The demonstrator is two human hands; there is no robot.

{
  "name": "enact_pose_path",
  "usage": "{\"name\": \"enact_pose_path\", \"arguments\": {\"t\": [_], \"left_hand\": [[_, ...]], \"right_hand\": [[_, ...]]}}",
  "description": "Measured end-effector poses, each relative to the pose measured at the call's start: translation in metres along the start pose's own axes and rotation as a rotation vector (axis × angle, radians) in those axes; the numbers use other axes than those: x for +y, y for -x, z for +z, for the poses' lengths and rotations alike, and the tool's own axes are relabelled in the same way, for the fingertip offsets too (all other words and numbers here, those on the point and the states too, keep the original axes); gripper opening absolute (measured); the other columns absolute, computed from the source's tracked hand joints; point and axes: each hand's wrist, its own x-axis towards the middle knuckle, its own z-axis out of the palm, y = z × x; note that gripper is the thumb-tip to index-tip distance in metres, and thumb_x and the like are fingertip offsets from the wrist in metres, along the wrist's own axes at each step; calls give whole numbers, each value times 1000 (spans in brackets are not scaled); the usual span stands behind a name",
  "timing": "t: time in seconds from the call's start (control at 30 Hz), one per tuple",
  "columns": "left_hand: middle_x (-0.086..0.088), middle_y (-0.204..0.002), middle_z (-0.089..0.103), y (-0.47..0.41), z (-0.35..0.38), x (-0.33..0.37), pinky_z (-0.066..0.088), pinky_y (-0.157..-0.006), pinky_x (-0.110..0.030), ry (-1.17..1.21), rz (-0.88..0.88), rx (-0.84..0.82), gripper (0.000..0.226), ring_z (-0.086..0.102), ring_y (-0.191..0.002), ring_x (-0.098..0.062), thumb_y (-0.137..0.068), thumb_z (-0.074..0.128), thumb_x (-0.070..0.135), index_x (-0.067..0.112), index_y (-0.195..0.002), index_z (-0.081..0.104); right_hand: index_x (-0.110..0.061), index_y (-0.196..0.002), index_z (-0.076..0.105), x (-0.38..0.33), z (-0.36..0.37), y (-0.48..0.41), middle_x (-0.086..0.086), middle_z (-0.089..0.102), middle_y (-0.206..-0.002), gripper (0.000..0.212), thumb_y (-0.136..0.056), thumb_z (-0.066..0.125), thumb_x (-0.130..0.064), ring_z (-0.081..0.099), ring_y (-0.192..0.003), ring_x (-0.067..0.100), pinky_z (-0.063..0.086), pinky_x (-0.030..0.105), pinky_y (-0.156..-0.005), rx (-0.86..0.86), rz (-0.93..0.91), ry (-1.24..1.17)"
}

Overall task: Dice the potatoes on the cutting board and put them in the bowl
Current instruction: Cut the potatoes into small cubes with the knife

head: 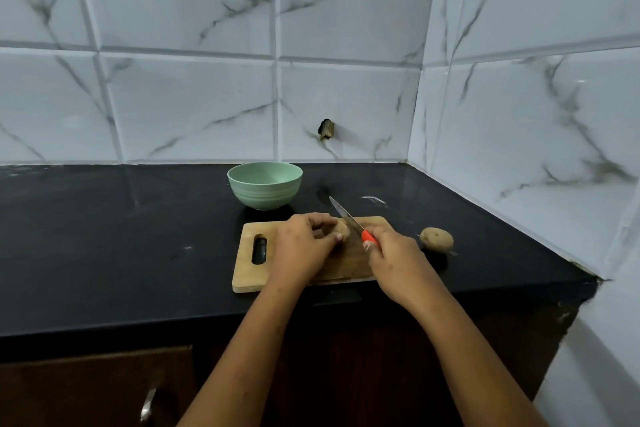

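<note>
Potato on board (341,229): it sits on the cutting board (249,270), toward the far edge, and my left grip half covers it. I see no cut faces, so I judge the dicing has not begun.
Left grip (304,246): the fingers curl over the potato's top and the thumb sits on its near side, pinning it down.
Right grip (394,260): it is wrapped around the orange handle (367,237) of the knife (346,217).
Knife line: the handle is at 5 o'clock and the tip at 11 o'clock. The tip reaches past the board's far edge, over the bench (104,236).
Key relation: the potato lies at 9 o'clock of the blade, just beside it. Only its right end shows beyond my left fingertips.
Long axis: it looks to run 9 to 3, though the fingers hide most of it. The blade would then cross it at a slant, not square.
Nearer hand: the left already holds the potato, and the right brings the edge in from 4 o'clock.
Next move, as I judge it: square the blade to the axis before pressing down. My left fingertips are close to the edge, and that is the risk.
Bowl (265,185): green, on the bench at 11 o'clock from the board, just past its far edge. I see no pieces inside.
Second potato (437,238): whole, on the bench at 3 o'clock of the board, near my right grip.
</note>
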Motion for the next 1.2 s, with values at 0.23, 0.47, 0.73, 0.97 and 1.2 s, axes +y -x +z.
{"name": "enact_pose_path", "arguments": {"t": [0.23, 0.47, 0.73, 0.97, 1.2], "left_hand": [[5, -122, 63, 3, -1, 7, 40, -85, -10, -29, -23, -6, 37, 57, -104, -1, -79, 76, 20, 21, -115, 68], [5, -123, 64, 2, -1, 7, 33, -86, -8, -48, -33, -16, 43, 55, -114, -6, -80, 74, 22, 21, -122, 64], [3, -119, 66, -2, 1, 4, 30, -80, -1, -23, -58, -21, 38, 55, -105, -1, -81, 74, 19, 15, -118, 67], [2, -115, 68, -2, -2, 5, 32, -74, -4, -70, -34, -25, 34, 55, -98, 0, -83, 72, 22, 17, -116, 68], [1, -102, 72, 1, -4, 8, 33, -59, 2, -102, 17, -24, 20, 53, -82, 1, -85, 69, 21, 16, -104, 73]], "right_hand": [[-28, -143, 40, -3, 5, 6, -1, 60, -124, 41, -102, 36, -29, 58, -107, 15, 49, 29, -85, 94, -74, 107], [-33, -139, 44, -2, 7, 6, -3, 65, -105, 39, -101, 34, -33, 59, -87, 12, 51, 28, -71, 131, -120, 161], [-33, -135, 45, -12, 1, -2, -3, 55, -98, 35, -101, 36, -27, 51, -80, 13, 41, 26, -63, 48, -104, 287], [-27, -133, 47, -33, -1, -21, 3, 61, -113, 35, -99, 42, -20, 61, -96, 19, 39, 26, -67, -81, -89, 453], [-22, -119, 53, -38, -4, -19, 2, 65, -103, 26, -99, 37, -18, 63, -92, 22, 32, 29, -63, -5, -217, 564]]}}
